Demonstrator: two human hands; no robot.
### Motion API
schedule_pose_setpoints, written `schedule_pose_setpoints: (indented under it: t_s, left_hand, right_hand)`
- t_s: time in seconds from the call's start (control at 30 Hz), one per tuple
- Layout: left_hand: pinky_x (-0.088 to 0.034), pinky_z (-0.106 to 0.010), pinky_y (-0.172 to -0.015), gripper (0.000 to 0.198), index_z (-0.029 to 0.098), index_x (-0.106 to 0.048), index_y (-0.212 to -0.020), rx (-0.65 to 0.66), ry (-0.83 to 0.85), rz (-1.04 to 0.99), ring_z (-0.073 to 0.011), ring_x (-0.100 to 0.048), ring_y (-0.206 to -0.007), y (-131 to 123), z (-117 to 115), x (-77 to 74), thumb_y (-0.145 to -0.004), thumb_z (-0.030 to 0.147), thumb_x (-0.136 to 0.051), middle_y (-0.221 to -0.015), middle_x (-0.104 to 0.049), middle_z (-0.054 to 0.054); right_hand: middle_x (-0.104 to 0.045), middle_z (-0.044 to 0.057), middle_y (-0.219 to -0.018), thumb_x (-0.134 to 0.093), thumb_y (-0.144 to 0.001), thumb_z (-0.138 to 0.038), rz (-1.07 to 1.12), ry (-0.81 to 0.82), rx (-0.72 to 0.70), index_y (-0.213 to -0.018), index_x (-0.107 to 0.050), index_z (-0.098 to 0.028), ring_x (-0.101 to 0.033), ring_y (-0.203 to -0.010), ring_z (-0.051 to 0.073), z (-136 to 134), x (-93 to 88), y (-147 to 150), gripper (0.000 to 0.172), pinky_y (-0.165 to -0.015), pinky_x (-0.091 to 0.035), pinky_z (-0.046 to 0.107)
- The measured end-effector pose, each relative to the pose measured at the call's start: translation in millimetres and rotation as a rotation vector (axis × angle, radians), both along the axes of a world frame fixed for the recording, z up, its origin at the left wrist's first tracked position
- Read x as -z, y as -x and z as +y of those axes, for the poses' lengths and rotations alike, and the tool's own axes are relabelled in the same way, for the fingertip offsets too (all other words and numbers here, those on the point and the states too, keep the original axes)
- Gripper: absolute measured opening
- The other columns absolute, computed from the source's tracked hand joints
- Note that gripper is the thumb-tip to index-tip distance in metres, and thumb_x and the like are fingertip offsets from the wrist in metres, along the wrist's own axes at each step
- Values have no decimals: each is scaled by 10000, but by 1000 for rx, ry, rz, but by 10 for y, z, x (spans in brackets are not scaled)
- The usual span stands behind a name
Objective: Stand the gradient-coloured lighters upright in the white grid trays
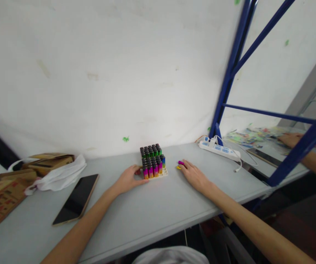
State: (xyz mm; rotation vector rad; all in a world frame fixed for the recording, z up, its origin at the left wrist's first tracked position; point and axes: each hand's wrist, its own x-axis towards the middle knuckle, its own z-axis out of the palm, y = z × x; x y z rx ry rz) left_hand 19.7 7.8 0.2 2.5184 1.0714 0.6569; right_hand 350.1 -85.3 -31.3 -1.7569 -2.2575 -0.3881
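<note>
A white tray [162, 173] stands on the grey table, filled with several upright lighters [151, 169] with black tops. The front ones are pink and yellow; green and blue ones stand behind and to the right. A few places at the tray's front right hold no lighter. My left hand [128, 179] grips the tray's left side, thumb at the front corner and fingers by the side. Right of the tray, my right hand [194, 176] rests low over the table, its fingers closed on a purple lighter [181, 162] and a yellow lighter [178, 167], partly covered by the fingers.
A phone [76, 200] lies on the left, near a white plastic bag [64, 174] and cardboard boxes [6, 198]. A white power strip [220, 149] with cables sits back right, beside a blue metal frame [229, 77]. Beyond it, another person's hand [291, 139] is over a neighbouring table.
</note>
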Motion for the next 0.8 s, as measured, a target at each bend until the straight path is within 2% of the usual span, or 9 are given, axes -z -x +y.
schedule_pose_setpoints:
  t_s: [0.1,0.17,0.2,0.3,0.37,0.43,0.5,0.57,0.8]
  left_hand:
    - [-482,-327,-750,550,159,-678,-928,-2,-1,14,-234,-607,-807,-4,-15,-9,-725,670,-687,-875,-654,-49]
    - [-480,-327,-754,558,155,-678,-936,-5,4,19,-233,-605,-813,-4,-16,-11,-729,673,-685,-889,-654,-56]
    - [-479,-327,-755,562,153,-678,-941,-6,7,22,-233,-604,-815,-3,-15,-10,-729,674,-685,-892,-653,-59]
    - [-476,-326,-757,566,150,-677,-955,-4,9,26,-233,-602,-821,1,-9,-2,-734,671,-686,-899,-652,-63]
    - [-471,-323,-755,562,149,-674,-957,-4,1,27,-233,-601,-822,-1,-10,3,-736,665,-689,-897,-650,-63]
    - [-466,-320,-752,555,148,-670,-952,-7,-8,28,-233,-601,-822,-6,-15,4,-737,660,-692,-889,-646,-63]
    - [-463,-319,-754,549,147,-666,-941,-5,-10,31,-234,-603,-824,-13,-22,1,-739,657,-692,-887,-645,-63]
    - [-462,-319,-755,545,149,-665,-932,0,-7,31,-234,-605,-825,-20,-29,-5,-737,658,-692,-890,-647,-63]
    - [-458,-316,-739,524,156,-661,-913,-7,-21,24,-231,-597,-819,-13,-28,7,-726,643,-705,-873,-641,-55]
  right_hand:
    - [-476,206,-1479,-369,-1004,-118,23,-64,-33,-1288,-577,-148,-455,-1372,295,46,-24,45,354,-1090,-408,495]
    - [-534,200,-1425,-352,-1014,-142,100,-98,-65,-1258,-590,-149,-493,-1331,291,64,-65,60,340,-1115,-364,511]
    - [-589,194,-1357,-338,-1026,-171,174,-96,-85,-1250,-588,-149,-546,-1267,281,75,-93,74,336,-1094,-384,494]
    - [-718,123,-1028,-309,-1055,-297,512,-15,-153,-1215,-578,-151,-675,-899,217,138,-200,161,345,-865,-511,375]
    - [-711,58,-864,-338,-1046,-393,761,58,-209,-1184,-578,-166,-631,-667,165,216,-273,249,357,-688,-506,308]
    - [-679,16,-796,-432,-1000,-488,1004,110,-273,-1169,-574,-180,-552,-545,126,314,-331,346,379,-571,-463,269]
    - [-637,-12,-752,-555,-918,-552,1206,130,-307,-1144,-575,-184,-492,-502,107,409,-363,442,432,-499,-414,245]
    - [-585,-34,-686,-636,-851,-571,1313,112,-297,-1113,-597,-185,-450,-489,101,472,-368,524,469,-467,-373,235]
    - [-559,7,-625,-558,-879,-601,1306,50,-254,-1083,-713,-161,-451,-560,139,414,-331,600,509,-469,-330,244]
